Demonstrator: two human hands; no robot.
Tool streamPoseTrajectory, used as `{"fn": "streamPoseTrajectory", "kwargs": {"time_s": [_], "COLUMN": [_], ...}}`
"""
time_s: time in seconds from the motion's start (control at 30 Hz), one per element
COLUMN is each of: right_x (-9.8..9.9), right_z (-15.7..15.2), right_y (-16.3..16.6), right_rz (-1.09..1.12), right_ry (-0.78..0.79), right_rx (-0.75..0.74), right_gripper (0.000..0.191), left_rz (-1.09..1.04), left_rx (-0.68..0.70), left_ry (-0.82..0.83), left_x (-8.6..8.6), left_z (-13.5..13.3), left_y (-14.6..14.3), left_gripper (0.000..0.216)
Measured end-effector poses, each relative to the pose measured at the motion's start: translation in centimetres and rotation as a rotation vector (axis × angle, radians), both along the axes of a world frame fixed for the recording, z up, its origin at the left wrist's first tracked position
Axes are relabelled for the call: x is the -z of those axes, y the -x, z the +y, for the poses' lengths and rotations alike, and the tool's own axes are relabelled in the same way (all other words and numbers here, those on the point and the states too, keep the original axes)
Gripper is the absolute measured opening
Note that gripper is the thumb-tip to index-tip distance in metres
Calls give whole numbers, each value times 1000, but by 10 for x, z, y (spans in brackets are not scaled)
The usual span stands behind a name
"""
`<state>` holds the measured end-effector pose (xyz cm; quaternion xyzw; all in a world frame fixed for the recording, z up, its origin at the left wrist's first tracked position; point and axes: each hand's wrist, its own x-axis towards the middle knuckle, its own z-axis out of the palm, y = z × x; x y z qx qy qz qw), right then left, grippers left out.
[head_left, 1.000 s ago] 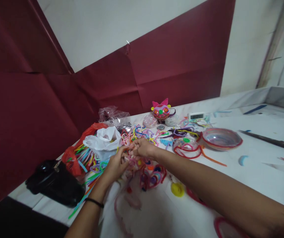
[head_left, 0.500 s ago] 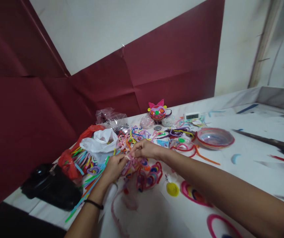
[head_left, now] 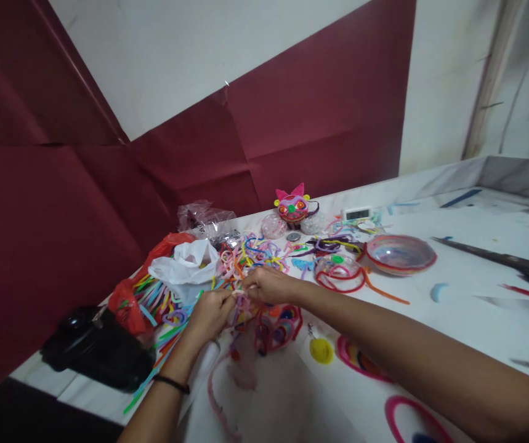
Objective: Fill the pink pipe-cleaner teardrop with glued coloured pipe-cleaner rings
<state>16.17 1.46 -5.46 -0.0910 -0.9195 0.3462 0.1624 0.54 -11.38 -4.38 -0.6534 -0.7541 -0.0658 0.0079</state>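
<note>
Both hands stay pinched together over the pipe-cleaner pile [head_left: 250,252] near the desk's left edge: the left hand [head_left: 211,311] and right hand [head_left: 268,285] have closed fingers on a pale pink pipe cleaner [head_left: 238,295] between them, as half a second ago. Hands have barely shifted; the white plastic bag [head_left: 183,264] and striped bowl [head_left: 400,253] lie unmoved.

Left of our fingers [head_left: 235,295]: plastic bag [head_left: 185,261], then the pouch [head_left: 98,347].
Behind: pile of pipe cleaners [head_left: 257,249], cat figure [head_left: 292,207] farther back.
Right: bowl [head_left: 400,253], scissors [head_left: 513,263] beyond it.
Before: coiled disc [head_left: 321,351].
</note>
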Motion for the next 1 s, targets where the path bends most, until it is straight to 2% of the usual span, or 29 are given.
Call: {"fn": "streamPoseTrajectory", "kwargs": {"time_s": [0.17, 0.3, 0.43, 0.63, 0.87, 1.0], "right_x": [3, 8, 10, 3, -3, -6], "right_z": [3, 3, 5, 9, -10, -14], "right_y": [5, 10, 6, -2, 11, 7], "right_rz": [-79, -139, -143, -45, 11, -26], "right_ry": [77, 195, 234, 137, -2, -107], "right_rx": [9, 4, 9, 88, 82, 97], "right_gripper": [34, 34, 33, 34, 34, 33], "left_rz": [102, 167, 218, 286, 261, 287], "left_rx": [-25, -82, -154, -327, -229, -253], "left_ry": [-67, -120, -118, -114, -53, -44], "left_x": [-4, -7, -10, -13, -19, -19], "left_z": [-8, -14, -17, -21, -20, -21], "left_y": [-1, -6, -8, -2, -18, -18], "left_gripper": [22, 26, 24, 19, 19, 19]}}
